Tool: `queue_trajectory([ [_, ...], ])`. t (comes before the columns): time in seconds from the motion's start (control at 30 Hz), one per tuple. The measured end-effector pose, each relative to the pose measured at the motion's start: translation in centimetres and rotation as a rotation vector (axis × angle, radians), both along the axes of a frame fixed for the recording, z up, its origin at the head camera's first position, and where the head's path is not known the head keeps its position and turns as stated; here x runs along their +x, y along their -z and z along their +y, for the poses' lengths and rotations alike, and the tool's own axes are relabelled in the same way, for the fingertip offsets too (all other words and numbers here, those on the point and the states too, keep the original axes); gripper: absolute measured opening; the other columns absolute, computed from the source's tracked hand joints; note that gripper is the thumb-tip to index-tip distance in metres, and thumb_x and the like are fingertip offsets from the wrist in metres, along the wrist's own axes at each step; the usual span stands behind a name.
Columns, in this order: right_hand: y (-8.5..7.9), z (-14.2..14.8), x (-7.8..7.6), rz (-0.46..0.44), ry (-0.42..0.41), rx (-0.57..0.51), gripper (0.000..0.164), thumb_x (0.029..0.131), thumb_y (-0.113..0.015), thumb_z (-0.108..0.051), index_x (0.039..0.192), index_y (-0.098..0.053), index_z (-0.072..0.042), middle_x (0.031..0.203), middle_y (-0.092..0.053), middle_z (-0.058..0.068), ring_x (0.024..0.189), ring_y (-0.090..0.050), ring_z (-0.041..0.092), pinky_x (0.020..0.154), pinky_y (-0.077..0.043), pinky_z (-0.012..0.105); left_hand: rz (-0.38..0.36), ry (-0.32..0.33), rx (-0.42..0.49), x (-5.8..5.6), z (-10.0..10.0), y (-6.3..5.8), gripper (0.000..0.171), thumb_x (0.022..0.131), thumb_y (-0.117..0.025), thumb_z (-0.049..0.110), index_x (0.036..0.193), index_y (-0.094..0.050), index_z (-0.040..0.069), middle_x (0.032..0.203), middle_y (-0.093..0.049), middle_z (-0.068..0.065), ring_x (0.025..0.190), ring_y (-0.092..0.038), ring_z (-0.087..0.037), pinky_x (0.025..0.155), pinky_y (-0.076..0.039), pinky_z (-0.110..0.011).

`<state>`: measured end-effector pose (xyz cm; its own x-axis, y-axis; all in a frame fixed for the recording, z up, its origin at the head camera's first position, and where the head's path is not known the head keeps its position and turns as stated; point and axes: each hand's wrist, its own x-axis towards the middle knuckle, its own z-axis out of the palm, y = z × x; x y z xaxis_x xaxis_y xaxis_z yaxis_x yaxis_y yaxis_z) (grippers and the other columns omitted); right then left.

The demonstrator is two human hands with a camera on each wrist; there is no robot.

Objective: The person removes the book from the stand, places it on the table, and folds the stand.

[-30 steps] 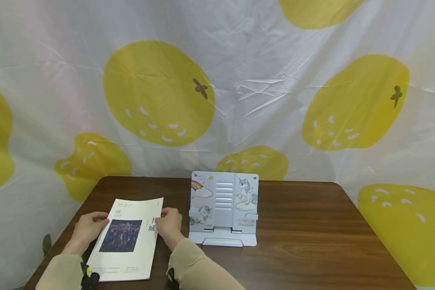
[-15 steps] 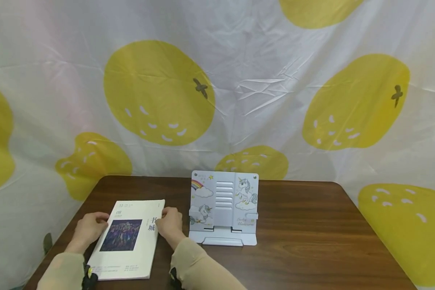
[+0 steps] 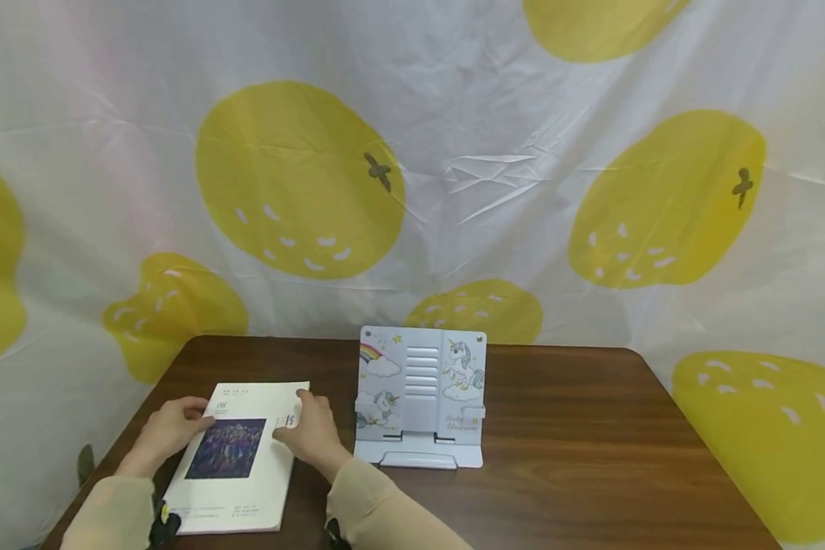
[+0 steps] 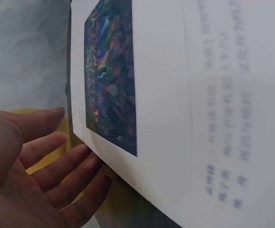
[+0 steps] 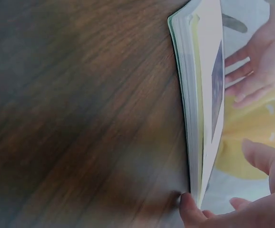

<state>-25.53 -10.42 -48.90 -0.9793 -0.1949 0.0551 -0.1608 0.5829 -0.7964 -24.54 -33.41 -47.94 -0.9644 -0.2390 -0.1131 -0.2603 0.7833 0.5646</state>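
A white book with a dark picture on its cover lies flat on the left part of the table. My left hand is at the book's left edge. In the left wrist view its fingers are spread, with the tips close to the edge and the thumb apart. My right hand is at the right edge, its thumb over the cover. The right wrist view has one fingertip by the book's corner, the thumb raised away. To the right stands a white unicorn-print book stand, tilted up.
The brown wooden table extends to the right of the book stand. Behind it hangs a pale cloth printed with large yellow fruit.
My right hand has loosened from the book's right edge, its thumb lifting away and spreading over the cover. The left hand has barely moved. The book, its top edge slightly raised before, lies flat.
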Motion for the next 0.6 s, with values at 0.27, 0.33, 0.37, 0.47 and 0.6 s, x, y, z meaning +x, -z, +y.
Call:
queue_trajectory([
  [0.27, -0.2, 1.7, 1.7, 0.028, -0.053, -0.040, 0.051, 0.085, -0.066, -0.017, 0.135, -0.055, -0.009, 0.135, -0.047, 0.015, 0.126, -0.045, 0.030, 0.102, -0.040, 0.042, -0.045, 0.068, 0.041, -0.3, 1.0, 0.4, 0.057, 0.095, -0.061, 0.029, 0.130, -0.047, -0.013, 0.121, -0.051, -0.038, 0.108, -0.052, -0.052, 0.087, -0.044, -0.061],
  [0.33, -0.4, 1.9, 2.3, 0.043, -0.083, -0.046, 0.051, 0.085, -0.065, -0.016, 0.135, -0.056, -0.009, 0.136, -0.046, 0.015, 0.127, -0.044, 0.030, 0.103, -0.040, 0.041, -0.052, 0.075, 0.041, -0.1, 1.1, 0.4, 0.059, 0.095, -0.060, 0.031, 0.131, -0.046, -0.013, 0.122, -0.051, -0.038, 0.108, -0.051, -0.052, 0.086, -0.044, -0.061],
  [0.37, -0.6, 2.0, 2.6, 0.056, -0.098, -0.049, 0.051, 0.085, -0.065, -0.016, 0.134, -0.056, -0.009, 0.137, -0.045, 0.016, 0.128, -0.044, 0.030, 0.103, -0.040, 0.041, -0.053, 0.077, 0.041, 0.0, 1.1, 0.3, 0.060, 0.096, -0.060, 0.032, 0.132, -0.045, -0.013, 0.122, -0.051, -0.039, 0.109, -0.051, -0.053, 0.086, -0.044, -0.062],
  [0.47, -1.7, 2.3, 3.1, 0.098, -0.131, -0.049, 0.052, 0.084, -0.065, -0.017, 0.135, -0.056, -0.012, 0.140, -0.044, 0.016, 0.130, -0.042, 0.029, 0.103, -0.040, 0.041, -0.037, 0.091, 0.041, 0.1, 1.4, -0.6, 0.062, 0.097, -0.057, 0.036, 0.135, -0.043, -0.012, 0.125, -0.048, -0.039, 0.111, -0.049, -0.054, 0.087, -0.044, -0.063],
  [0.6, -3.6, 3.0, 3.3, 0.160, -0.160, -0.015, 0.052, 0.084, -0.065, -0.017, 0.135, -0.056, -0.014, 0.143, -0.042, 0.014, 0.132, -0.040, 0.028, 0.102, -0.041, 0.039, 0.037, 0.148, 0.040, 0.2, 2.5, -2.7, 0.064, 0.098, -0.055, 0.040, 0.136, -0.044, -0.011, 0.128, -0.047, -0.040, 0.114, -0.048, -0.055, 0.088, -0.043, -0.063],
])
